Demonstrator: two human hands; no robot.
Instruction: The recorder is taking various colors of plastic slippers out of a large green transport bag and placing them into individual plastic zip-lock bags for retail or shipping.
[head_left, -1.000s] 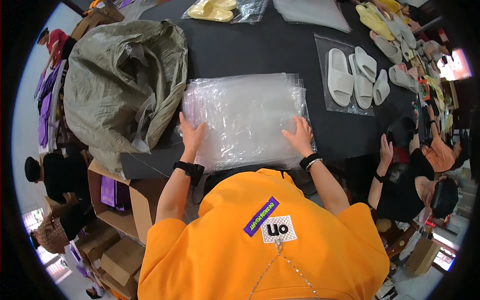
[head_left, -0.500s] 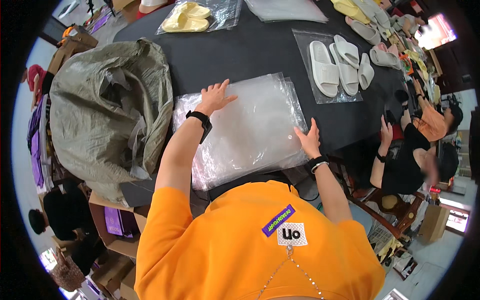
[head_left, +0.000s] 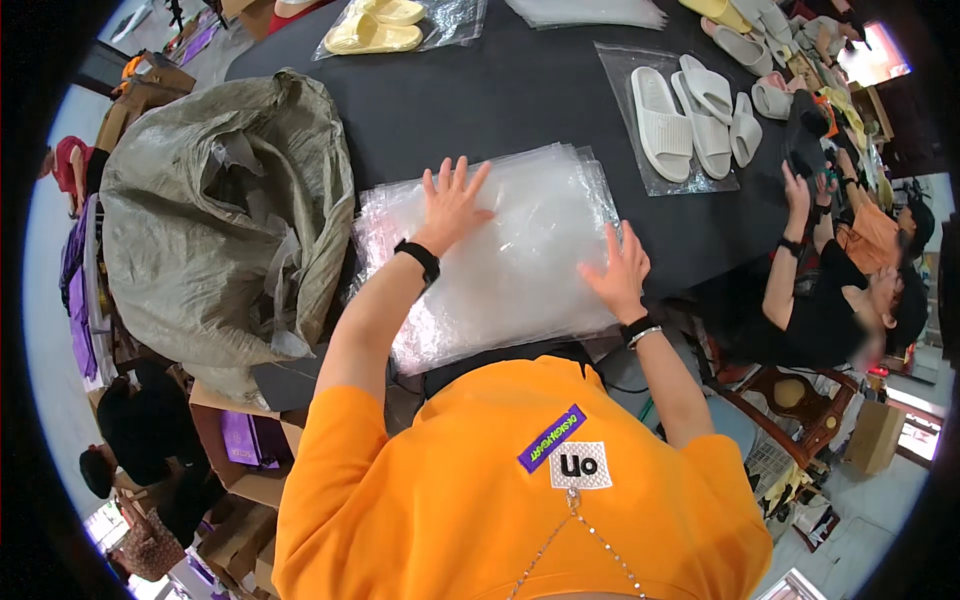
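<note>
A stack of clear plastic bags (head_left: 520, 280) lies on the dark table at its near edge, its layers slightly fanned out along the left side. My left hand (head_left: 455, 210) rests flat on the upper left part of the stack, fingers spread. At the right edge of the stack is my right hand (head_left: 618, 272), its fingers stretched out and the thumb apart, over the top sheet. Neither hand holds anything.
A big grey-green woven sack (head_left: 165, 230) bulges on the left. White slides (head_left: 662, 125) lie on a clear bag at the right, yellow slides (head_left: 373, 35) at the far left. More bags (head_left: 585, 10) lie at the back. At right, a person in black (head_left: 840, 310) lifts a dark slipper.
My left hand has shifted right across the bags, its fingers spreading. My right hand has turned slightly, fingers pointing farther up. The person at right has raised a dark slipper.
</note>
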